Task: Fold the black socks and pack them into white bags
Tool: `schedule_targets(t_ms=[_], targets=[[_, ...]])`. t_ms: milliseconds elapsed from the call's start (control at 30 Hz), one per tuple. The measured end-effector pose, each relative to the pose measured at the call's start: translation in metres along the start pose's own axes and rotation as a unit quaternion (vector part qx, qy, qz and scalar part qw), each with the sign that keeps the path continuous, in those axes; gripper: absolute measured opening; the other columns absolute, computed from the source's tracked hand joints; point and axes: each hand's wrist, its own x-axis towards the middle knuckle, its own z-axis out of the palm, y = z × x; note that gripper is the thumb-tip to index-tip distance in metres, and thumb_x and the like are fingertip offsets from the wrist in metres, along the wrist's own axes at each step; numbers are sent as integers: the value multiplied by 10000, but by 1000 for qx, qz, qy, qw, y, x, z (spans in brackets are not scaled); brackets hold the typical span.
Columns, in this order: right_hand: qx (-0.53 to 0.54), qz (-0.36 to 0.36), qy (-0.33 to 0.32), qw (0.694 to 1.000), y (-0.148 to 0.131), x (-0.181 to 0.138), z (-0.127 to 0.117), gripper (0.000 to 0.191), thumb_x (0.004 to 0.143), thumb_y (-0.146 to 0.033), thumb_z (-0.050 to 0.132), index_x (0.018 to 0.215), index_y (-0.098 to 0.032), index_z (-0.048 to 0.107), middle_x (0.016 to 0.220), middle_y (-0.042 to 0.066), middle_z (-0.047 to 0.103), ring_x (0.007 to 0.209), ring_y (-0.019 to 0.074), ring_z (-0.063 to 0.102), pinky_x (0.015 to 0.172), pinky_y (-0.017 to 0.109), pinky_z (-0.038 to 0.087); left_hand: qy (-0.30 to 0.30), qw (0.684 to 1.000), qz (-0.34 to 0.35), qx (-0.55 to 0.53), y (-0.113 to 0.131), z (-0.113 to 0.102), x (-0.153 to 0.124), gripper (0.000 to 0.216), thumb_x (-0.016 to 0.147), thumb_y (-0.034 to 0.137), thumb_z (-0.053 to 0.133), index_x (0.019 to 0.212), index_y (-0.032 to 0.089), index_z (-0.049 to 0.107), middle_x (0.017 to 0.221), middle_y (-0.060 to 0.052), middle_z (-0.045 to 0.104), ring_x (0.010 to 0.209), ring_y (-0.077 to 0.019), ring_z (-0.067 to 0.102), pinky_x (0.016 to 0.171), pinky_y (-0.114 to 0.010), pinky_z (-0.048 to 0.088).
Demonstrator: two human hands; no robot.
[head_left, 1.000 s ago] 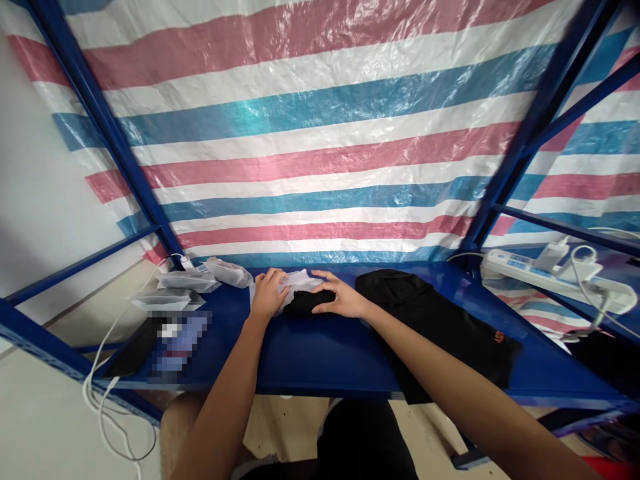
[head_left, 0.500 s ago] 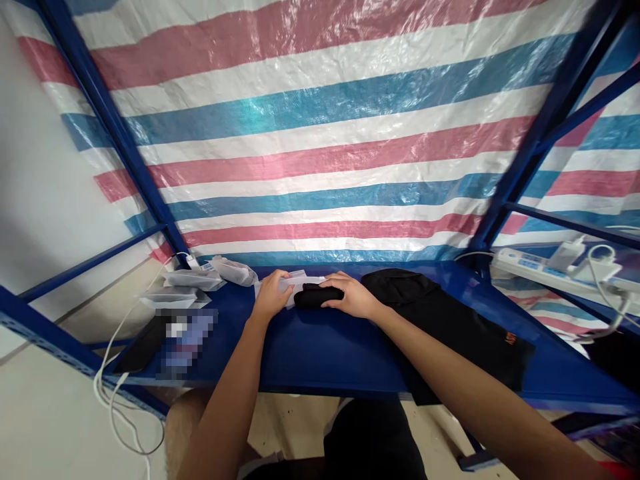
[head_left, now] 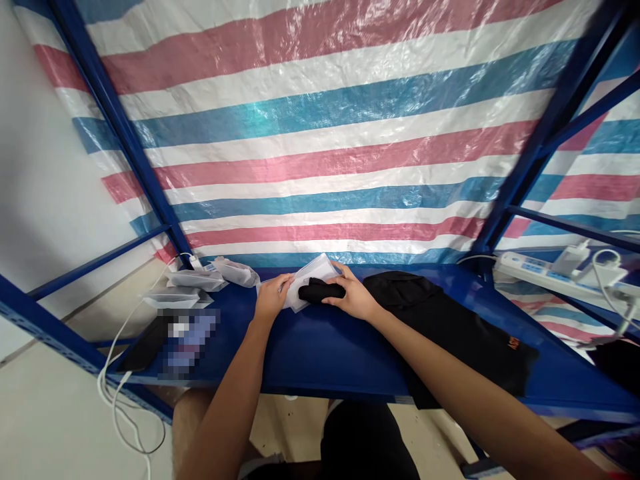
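Note:
My left hand (head_left: 273, 295) is closed on the left edge of a translucent plastic bag (head_left: 320, 268). Gripped in my right hand (head_left: 351, 293) is a rolled black cloth (head_left: 319, 291), thumb at its near side and fingers at its far side. The roll lies against the front of the bag, and I cannot tell whether any of it is inside. To the right of my right hand a black garment (head_left: 465, 333) with small orange lettering lies spread on the blue shelf (head_left: 330, 353), its lower edge hanging over the front.
Several filled translucent bags (head_left: 197, 280) lie at the back left. A dark phone-like slab (head_left: 147, 347) with a white cable sits in front of them, beside a blurred patch. At the right stands a white power strip (head_left: 545, 270) with plugs. Blue metal posts (head_left: 125, 140) frame both sides.
The bag's right part has been raised and spread out behind the black roll. My right hand still holds the roll, and the left hand keeps its grip. The view has shifted slightly.

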Motion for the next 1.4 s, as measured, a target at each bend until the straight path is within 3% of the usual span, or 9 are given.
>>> schedule_targets(t_ms=[100, 233, 400, 500, 767, 900, 1033, 1133, 1400], targets=[[-54, -44, 6, 998, -9, -3, -1, 427, 851, -304, 874, 1254, -256, 741, 1788, 81, 266, 1372, 345, 636, 1088, 502, 603, -7, 999, 45, 6, 2, 1, 0, 262, 1075, 252, 511, 1148, 267, 763, 1157, -25, 801, 1085, -207, 754, 1008, -353, 579], [-127, -104, 7, 987, -18, -3, 0, 419, 904, -272, 821, 1309, -252, 716, 1789, 78, 274, 1422, 375, 592, 1150, 568, 548, -13, 997, 78, 21, 3, 2, 1, 272, 1027, 176, 516, 1005, 247, 778, 1121, -49, 769, 1074, -225, 703, 1036, -408, 543], [-119, -128, -35, 984, -17, -1, 2, 450, 956, -313, 781, 1392, -284, 672, 1549, 86, 625, 1315, 347, 651, 1112, 555, 569, -16, 998, 49, 45, 2, 5, 0, 242, 1042, 270, 576, 1130, 246, 800, 1154, -62, 776, 1085, -254, 672, 1017, -437, 524], [-94, -135, -49, 985, -15, 0, 1, 443, 972, -336, 769, 1397, -286, 656, 1444, 93, 682, 1329, 339, 631, 1123, 553, 561, -15, 998, 13, 67, 0, 6, 0, 332, 1092, 311, 494, 1107, 263, 822, 1141, -54, 787, 1072, -262, 664, 997, -449, 513], [6, -129, -88, 988, -19, -1, -3, 470, 965, -240, 745, 1399, -268, 567, 1492, 143, 612, 1402, 351, 565, 1148, 608, 517, 202, 974, -47, 90, 9, -7, 2, 248, 993, 218, 580, 1057, 243, 818, 1143, -78, 777, 1160, -290, 652, 1096, -472, 462], [21, -121, -82, 989, -18, 0, -7, 623, 953, -173, 697, 1531, -293, 500, 1486, 136, 607, 1413, 349, 548, 1164, 604, 495, 237, 967, -39, 86, 15, -19, -1, 399, 998, 118, 470, 1143, 252, 817, 1197, -75, 766, 1234, -288, 610, 1122, -464, 432], [-75, -98, -54, 991, -10, 1, -13, 760, 955, -212, 712, 1647, -366, 436, 1475, 103, 663, 1411, 401, 507, 1158, 679, 425, 216, 970, -42, 104, 14, -16, -2, 385, 1017, 132, 488, 1131, 283, 823, 1187, -75, 757, 1263, -310, 590, 1177, -520, 357], [-112, -86, -76, 987, -4, 1, -19, 686, 934, -223, 748, 1570, -399, 561, 1449, 73, 704, 1354, 408, 528, 1103, 672, 440, 135, 984, -30, 111, 9, -6, -2, 327, 995, 145, 542, 1066, 284, 829, 1145, -69, 761, 1178, -308, 632, 1151, -532, 373], [-27, -100, -147, 984, -14, 3, -37, 681, 878, -121, 697, 1510, -363, 620, 1390, 64, 725, 1354, 344, 568, 1158, 606, 458, 14, 992, -8, 123, 3, 7, -4, 469, 934, 68, 503, 1277, 250, 766, 1273, -95, 698, 1136, -307, 619, 1024, -478, 489]])
